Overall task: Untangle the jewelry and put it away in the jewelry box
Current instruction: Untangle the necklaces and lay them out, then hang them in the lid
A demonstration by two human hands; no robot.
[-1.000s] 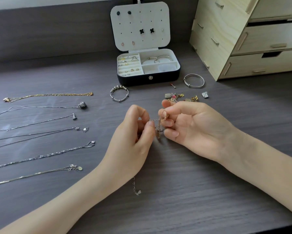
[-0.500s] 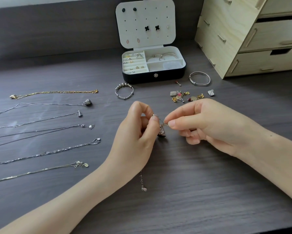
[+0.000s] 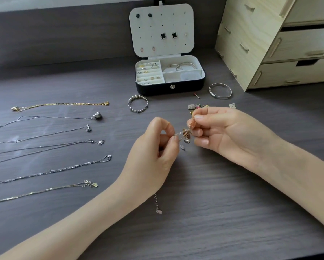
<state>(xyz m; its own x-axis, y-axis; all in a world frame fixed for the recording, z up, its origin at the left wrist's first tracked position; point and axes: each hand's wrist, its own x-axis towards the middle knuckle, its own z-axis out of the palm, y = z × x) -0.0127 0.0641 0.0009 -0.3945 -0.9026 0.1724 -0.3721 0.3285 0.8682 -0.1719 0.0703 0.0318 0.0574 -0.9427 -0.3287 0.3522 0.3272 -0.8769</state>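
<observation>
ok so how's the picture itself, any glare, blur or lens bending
Head view: soft even daylight, a pale sheen on the table, faint shadows. Head view, wide lens: the drawer unit looks tilted. Head view: the charm bracelet pinched by left hand and right hand looks slightly soft.

The right hand (image 3: 232, 136) has drawn away from the left hand (image 3: 153, 156). The charm bracelet (image 3: 186, 135) now stretches between them.
</observation>
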